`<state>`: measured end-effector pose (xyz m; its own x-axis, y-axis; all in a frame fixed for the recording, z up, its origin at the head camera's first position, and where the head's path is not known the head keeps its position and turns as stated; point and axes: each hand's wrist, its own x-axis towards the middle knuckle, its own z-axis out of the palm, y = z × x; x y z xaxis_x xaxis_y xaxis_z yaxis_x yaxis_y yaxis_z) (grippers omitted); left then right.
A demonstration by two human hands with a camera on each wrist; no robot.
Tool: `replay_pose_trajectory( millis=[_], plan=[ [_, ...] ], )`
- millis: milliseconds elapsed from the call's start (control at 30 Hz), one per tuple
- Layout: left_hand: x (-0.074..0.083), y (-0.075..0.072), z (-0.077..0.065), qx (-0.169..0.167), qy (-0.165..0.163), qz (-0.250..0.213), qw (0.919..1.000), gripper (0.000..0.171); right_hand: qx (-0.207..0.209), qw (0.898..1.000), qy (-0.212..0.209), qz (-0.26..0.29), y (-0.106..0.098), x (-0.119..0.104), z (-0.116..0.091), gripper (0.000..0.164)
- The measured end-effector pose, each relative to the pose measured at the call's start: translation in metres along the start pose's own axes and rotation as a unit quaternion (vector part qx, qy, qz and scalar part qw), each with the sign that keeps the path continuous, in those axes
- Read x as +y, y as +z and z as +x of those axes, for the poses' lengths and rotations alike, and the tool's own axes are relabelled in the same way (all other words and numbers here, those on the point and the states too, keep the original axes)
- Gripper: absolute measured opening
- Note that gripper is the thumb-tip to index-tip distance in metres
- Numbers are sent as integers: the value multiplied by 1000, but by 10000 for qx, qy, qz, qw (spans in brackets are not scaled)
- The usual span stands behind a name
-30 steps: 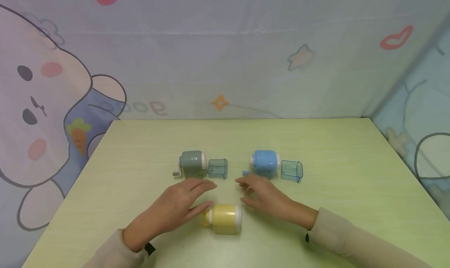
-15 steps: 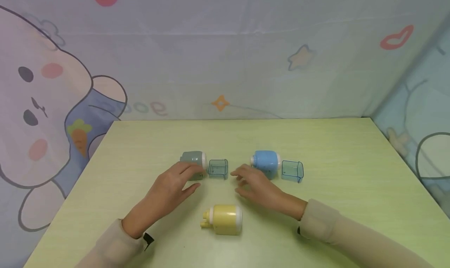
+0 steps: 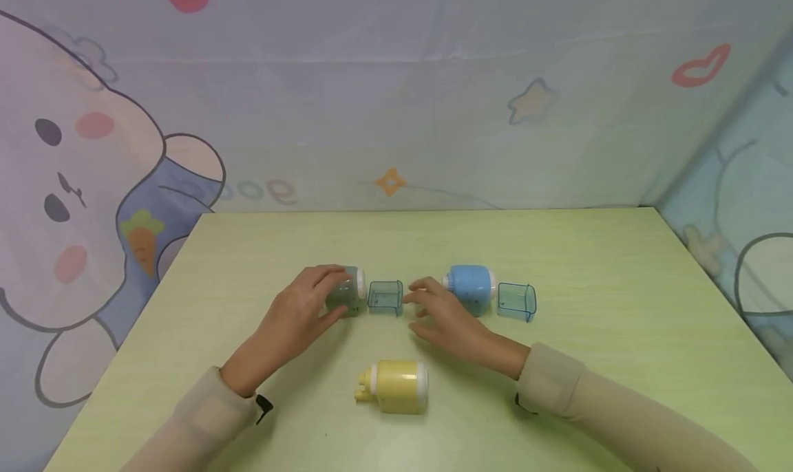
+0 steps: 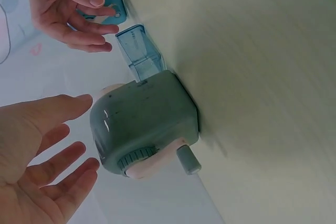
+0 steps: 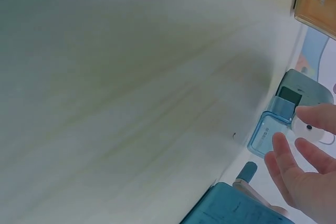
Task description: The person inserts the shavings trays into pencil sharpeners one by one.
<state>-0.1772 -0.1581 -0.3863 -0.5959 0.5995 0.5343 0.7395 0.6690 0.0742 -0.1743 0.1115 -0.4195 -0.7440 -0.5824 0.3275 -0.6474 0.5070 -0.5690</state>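
Note:
Two hands reach over a table holding three crank pencil sharpeners. My left hand [image 3: 297, 314] hovers at the green pencil sharpener [image 3: 348, 294], overlapping its crank side in the head view. In the left wrist view its parted fingers [image 4: 68, 192] stand beside the body, with a gap showing, and the crank handle [image 4: 188, 160] points away. To the right of that sharpener lies its clear drawer [image 3: 385, 298]. My right hand [image 3: 449, 324], fingers loosely bent and holding nothing, hangs between this drawer and the blue pencil sharpener [image 3: 472, 287], whose crank it hides in the head view.
The blue sharpener's clear drawer [image 3: 517, 301] lies just right of it. Nearer the front is a yellow pencil sharpener [image 3: 401, 387] with its crank end to the left. A printed cloth [image 3: 434, 114] hangs behind the table's back edge.
My left hand has moved from beside the yellow sharpener forward to the green one. The right hand has shifted slightly left and forward, towards the green sharpener's drawer.

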Motion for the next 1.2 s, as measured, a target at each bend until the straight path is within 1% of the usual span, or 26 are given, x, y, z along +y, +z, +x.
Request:
replay_pose_trajectory(
  millis=[267, 400, 500, 700, 900, 1033, 1200],
  plan=[
    [-6, 4, 1, -40, -135, 41, 9999, 56, 25, 9999, -63, 119, 3, 3, 4, 35],
    [-8, 8, 0, -155, -289, 22, 9995, 60, 60, 9996, -126, 225, 5, 5, 7, 34],
    [-9, 10, 0, -241, -397, -9, 9989, 61, 77, 9996, -84, 273, 6, 7, 9, 32],
    [-8, 11, 1, -312, -504, 6, 9982, 61, 15, 9996, 112, 270, 7, 9, 13, 33],
    [-7, 10, 2, -376, -548, 53, 9978, 56, -44, 9996, 48, 283, 8, 13, 17, 30],
    [-8, 10, 3, -473, -612, 48, 9970, 55, -103, 9992, 202, 339, 7, 13, 21, 30],
    [-7, 11, 3, -554, -654, 45, 9963, 55, -192, 9970, 444, 602, 8, 14, 26, 30]
  ],
)
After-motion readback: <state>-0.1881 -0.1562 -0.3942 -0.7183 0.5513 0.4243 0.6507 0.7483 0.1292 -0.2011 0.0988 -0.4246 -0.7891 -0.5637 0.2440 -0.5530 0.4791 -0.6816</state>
